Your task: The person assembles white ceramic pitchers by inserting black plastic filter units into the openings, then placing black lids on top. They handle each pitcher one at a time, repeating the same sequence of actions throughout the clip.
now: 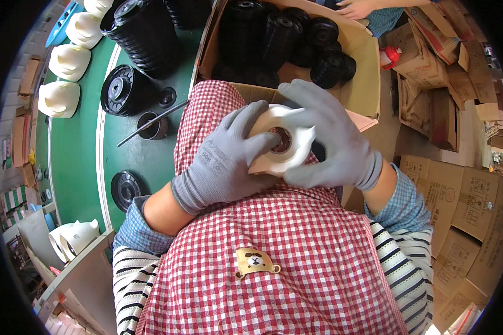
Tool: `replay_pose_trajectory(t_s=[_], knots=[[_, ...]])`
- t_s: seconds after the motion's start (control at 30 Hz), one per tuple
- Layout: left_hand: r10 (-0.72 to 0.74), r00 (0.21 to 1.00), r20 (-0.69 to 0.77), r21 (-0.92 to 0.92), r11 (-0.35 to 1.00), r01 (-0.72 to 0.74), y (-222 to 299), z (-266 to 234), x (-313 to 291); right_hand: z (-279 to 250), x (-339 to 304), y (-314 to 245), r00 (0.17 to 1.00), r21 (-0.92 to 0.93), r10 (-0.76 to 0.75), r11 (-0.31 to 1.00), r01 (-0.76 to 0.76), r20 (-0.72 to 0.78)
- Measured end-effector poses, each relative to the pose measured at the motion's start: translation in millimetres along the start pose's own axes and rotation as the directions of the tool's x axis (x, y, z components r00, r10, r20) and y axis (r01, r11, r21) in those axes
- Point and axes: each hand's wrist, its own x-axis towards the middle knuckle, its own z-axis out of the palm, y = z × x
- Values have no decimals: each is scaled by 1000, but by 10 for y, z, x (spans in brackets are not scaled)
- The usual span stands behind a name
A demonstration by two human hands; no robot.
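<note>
Both of my hands wear grey gloves and hold a cream-white rounded plastic housing (299,146) above my lap. A round hole in its middle shows something dark reddish-brown inside. My left hand (223,153) wraps the housing's left side, with one fingertip at the hole. My right hand (335,139) is curved around the far and right sides, thumb near the lower edge. The palm sides and the housing's underside are hidden.
A green table (75,167) at left carries black disc stacks (145,39), a metal rod (151,124) over a black cup, and white housings (58,99). An open carton (360,89) of black discs stands ahead. Another person's hand (356,8) is beyond it; cartons (452,195) fill the right.
</note>
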Motion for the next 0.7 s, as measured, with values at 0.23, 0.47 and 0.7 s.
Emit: replay_pose_trajectory(t_s=[0.23,0.47,0.7], knots=[[15,1000,1,15,1000,-15,-142,52,20,215,117,-123,975,-298,82,955,-17,209],[41,999,8,13,999,-41,-225,187,-7,435,12,-93,988,-257,112,963,-82,103],[24,998,-66,-60,998,-28,-213,96,-32,169,133,21,998,-44,28,999,-25,63]])
